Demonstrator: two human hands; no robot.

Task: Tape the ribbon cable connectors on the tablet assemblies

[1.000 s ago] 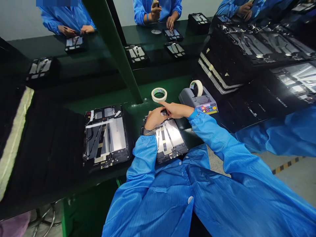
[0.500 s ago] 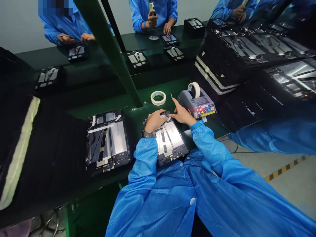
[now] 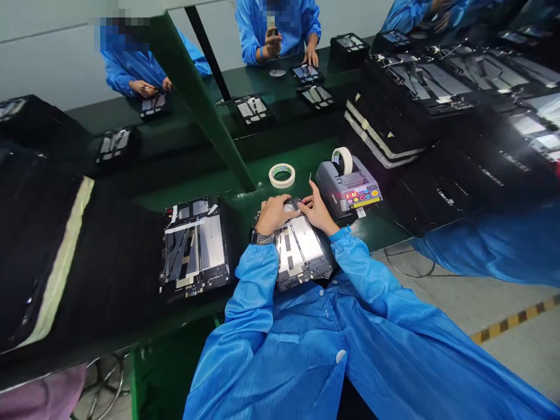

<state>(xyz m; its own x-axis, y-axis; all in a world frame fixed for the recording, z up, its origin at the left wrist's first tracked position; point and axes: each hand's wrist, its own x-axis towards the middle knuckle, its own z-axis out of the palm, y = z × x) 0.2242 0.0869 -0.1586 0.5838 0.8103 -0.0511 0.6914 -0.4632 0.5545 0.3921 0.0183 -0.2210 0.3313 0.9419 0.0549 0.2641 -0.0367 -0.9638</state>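
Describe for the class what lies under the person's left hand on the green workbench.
The left hand rests over the top end of a black-framed tablet panel with pale strips; the part beneath the palm is covered and cannot be seen.

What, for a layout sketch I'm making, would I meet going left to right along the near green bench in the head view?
Black cloth → opened tablet housing → second opened tablet housing → electric tape dispenser
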